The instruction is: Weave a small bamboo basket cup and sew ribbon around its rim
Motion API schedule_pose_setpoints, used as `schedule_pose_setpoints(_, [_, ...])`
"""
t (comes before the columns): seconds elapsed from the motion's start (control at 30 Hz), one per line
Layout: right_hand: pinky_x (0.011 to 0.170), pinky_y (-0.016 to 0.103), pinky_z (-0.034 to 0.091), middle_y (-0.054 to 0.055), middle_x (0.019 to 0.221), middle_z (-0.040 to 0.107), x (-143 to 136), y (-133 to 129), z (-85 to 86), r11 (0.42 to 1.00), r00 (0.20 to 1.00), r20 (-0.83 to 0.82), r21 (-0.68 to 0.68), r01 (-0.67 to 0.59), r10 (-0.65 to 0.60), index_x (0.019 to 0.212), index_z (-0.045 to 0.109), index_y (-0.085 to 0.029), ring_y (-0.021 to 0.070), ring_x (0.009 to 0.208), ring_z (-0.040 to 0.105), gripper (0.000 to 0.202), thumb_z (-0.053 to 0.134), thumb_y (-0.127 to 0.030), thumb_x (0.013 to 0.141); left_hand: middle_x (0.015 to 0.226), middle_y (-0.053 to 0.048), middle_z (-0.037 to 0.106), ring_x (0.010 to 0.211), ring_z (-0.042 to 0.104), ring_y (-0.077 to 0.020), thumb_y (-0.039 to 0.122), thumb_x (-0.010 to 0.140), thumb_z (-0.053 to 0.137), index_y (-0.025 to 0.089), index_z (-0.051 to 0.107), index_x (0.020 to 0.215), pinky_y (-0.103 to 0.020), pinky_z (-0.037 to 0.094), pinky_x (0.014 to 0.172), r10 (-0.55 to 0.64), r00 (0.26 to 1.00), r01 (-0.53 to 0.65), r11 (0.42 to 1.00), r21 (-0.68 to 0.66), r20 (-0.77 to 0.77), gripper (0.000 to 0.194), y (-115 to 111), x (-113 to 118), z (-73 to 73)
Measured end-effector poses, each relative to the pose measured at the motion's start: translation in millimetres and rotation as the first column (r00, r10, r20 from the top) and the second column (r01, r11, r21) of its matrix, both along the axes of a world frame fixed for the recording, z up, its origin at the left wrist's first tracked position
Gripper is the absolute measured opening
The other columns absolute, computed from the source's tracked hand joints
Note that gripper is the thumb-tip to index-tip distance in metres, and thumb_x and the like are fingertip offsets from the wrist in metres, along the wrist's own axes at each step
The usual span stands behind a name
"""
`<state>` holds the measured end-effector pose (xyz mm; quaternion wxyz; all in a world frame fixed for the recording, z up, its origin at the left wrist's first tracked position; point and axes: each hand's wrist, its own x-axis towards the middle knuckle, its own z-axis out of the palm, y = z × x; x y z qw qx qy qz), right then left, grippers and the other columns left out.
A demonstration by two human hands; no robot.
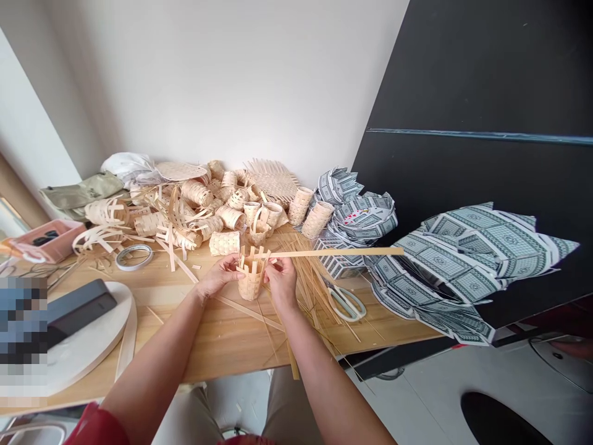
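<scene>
Over at the wooden table [222, 352], the left hand [220, 275] and right hand [282, 283] hold a small woven basket [250, 285] between them, a long strip [343, 252] jutting rightward from its rim. Scissors [349, 304] (pale-handled ones) lie beyond the right forearm.

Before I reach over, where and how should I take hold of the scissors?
Take the scissors by the looped handles, probably from the near right side: the loops face the front edge of the table, while the blade end points away among the strips.
</scene>
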<state>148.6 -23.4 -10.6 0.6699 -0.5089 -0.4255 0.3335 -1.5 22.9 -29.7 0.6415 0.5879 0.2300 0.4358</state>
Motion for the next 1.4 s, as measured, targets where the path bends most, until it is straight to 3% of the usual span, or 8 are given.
schedule_pose_setpoints(0.17, [0.036,0.016,0.026,-0.008,0.064,0.048,-4,0,4.0,0.997,0.983,-0.174,0.065,-0.044,0.054,0.069,0.037,-0.021,0.0019,0.038,0.032,0.018,0.049,-0.023,0.056,0.09,-0.001,0.066,0.081,0.057,-0.0168,0.026,0.055,0.077,0.019,0.064,0.094,-0.029,0.043,0.078,0.01,1.0,-0.01,1.0,-0.003,-0.001,0.041,0,0,0.6])
schedule_pose_setpoints(0.3, [0.036,0.016,0.025,-0.008,0.063,0.047,-5,1,7.0,0.992,0.959,-0.262,0.095,-0.084,0.107,0.068,0.039,-0.02,0.0016,0.039,0.03,0.016,0.05,-0.023,0.056,0.089,-0.001,0.066,0.079,0.057,-0.0166,0.026,0.055,0.078,0.019,0.064,0.095,-0.029,0.043,0.077,0.018,1.0,-0.018,1.0,-0.011,0.006,0.043,0,0,0.4])
schedule_pose_setpoints(0.5, [0.046,0.017,0.039,-0.005,0.065,0.052,6,-4,12.4,0.969,0.909,-0.334,0.092,-0.23,0.248,0.066,0.047,-0.018,0.004,0.048,0.045,0.02,0.063,-0.026,0.059,0.091,-0.002,0.066,0.08,0.057,-0.0161,0.027,0.057,0.077,0.019,0.064,0.095,-0.029,0.043,0.077,0.015,1.0,-0.014,1.0,-0.011,0.023,0.041,-1,0,2.3])
schedule_pose_setpoints(0.63, [0.052,0.02,0.045,-0.005,0.064,0.054,15,-7,13.1,0.947,0.877,-0.364,0.067,-0.313,0.315,0.071,0.05,-0.018,0.0065,0.053,0.052,0.028,0.071,-0.029,0.058,0.09,-0.003,0.066,0.08,0.058,-0.0175,0.028,0.057,0.077,0.018,0.064,0.096,-0.031,0.044,0.078,0.0,1.0,0.001,1.0,-0.009,0.02,0.042,0,0,1.6])
schedule_pose_setpoints(0.87, [0.049,0.018,0.046,-0.009,0.068,0.054,14,-7,15.1,0.96,0.858,-0.436,0.058,-0.275,0.272,0.101,0.044,-0.025,0.0053,0.051,0.051,0.05,0.069,-0.026,0.059,0.09,-0.003,0.066,0.081,0.058,-0.0176,0.028,0.057,0.077,0.018,0.064,0.096,-0.03,0.043,0.078,0.002,1.0,-0.002,1.0,0.003,0.011,0.042,1,0,0.3])
schedule_pose_setpoints(1.07, [0.047,0.016,0.045,-0.007,0.069,0.054,26,-7,17.2,0.915,0.862,-0.319,0.05,-0.4,0.394,0.099,0.051,-0.023,0.0051,0.051,0.051,0.039,0.065,-0.026,0.063,0.094,-0.004,0.067,0.082,0.058,-0.0182,0.029,0.055,0.078,0.018,0.064,0.098,-0.03,0.044,0.078,0.018,1.0,-0.018,1.0,0.0,-0.002,0.046,0,2,2.1])
schedule_pose_setpoints(1.4, [0.045,0.02,0.047,-0.005,0.066,0.058,22,-9,24.9,0.97,0.965,-0.119,-0.028,-0.24,0.235,0.087,0.05,-0.019,0.0097,0.052,0.055,0.029,0.064,-0.031,0.063,0.093,-0.004,0.066,0.082,0.057,-0.0176,0.03,0.055,0.078,0.018,0.064,0.096,-0.03,0.043,0.078,0.032,0.999,-0.031,0.999,0.012,-0.035,0.044,-2,1,2.3])
